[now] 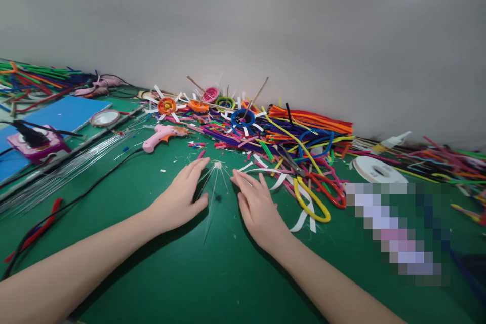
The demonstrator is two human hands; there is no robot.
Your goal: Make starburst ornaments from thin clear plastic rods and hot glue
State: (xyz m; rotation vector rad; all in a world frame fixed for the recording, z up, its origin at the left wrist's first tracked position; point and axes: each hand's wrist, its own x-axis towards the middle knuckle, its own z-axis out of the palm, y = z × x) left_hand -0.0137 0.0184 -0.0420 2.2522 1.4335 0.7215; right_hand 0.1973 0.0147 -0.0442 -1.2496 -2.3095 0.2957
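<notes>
Between my hands, a small white hub (pixel 217 165) with thin, clear strands fanning out from it lies on the green tabletop (pixel 182 273). On its left side rests my left hand (pixel 185 193), fingers stretched forward and thumb apart. My right hand (pixel 258 207) is on the other side, its fingers extended and spread near the strand tips. I see nothing gripped in either one. White ribbon strips (pixel 283 181) curl just beyond my right fingers. Scissors with red and yellow handles (pixel 312 202) lie to the right of that hand.
A pink glue gun (pixel 164 136) lies beyond my left hand, its black cord running left. Behind are wheel-shaped pipe-cleaner pieces (pixel 243 119) and heaped pipe cleaners (pixel 311 121). A ribbon spool (pixel 379 169) sits at right; long clear strands (pixel 87 154) and a purple power block (pixel 40 143) at left.
</notes>
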